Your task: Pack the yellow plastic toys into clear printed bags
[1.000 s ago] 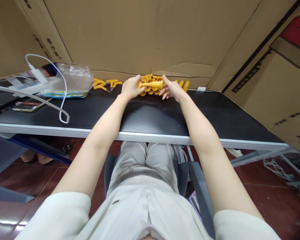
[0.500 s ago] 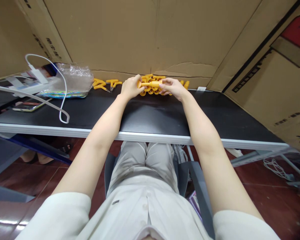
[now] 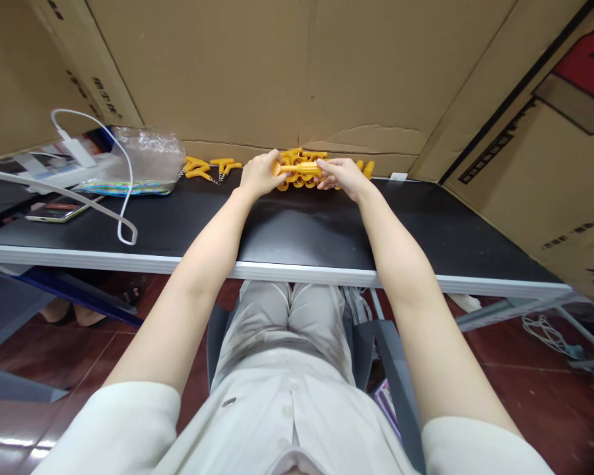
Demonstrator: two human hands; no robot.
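A yellow-orange plastic piece (image 3: 304, 169) lies crosswise between my hands, its thin, ridged shaft toward the left and a thicker, grooved cylinder on the right. My left hand (image 3: 260, 175) is closed on its left end, thumb and fingers wrapped round it. On the cylinder's right end, my right hand (image 3: 342, 176) pinches with the thumb and fingertips. Just behind and below it is a cluster of similar yellow parts (image 3: 293, 154), some with round ring ends, partly hidden by my hands. More upright yellow pieces (image 3: 369, 169) stand beyond my right hand.
Yellow T-shaped handles (image 3: 222, 163) with small metal chains or spirals lie left of my left hand. Farther left are a clear plastic bag (image 3: 151, 155), a phone (image 3: 62, 210) and a white cable (image 3: 127, 171). Cardboard (image 3: 257, 72) walls the black table's (image 3: 307, 227) back and right.
My right hand's fingers have shifted slightly on the cylinder, the thumb now lying higher along it. My left hand keeps its hold with almost no movement.
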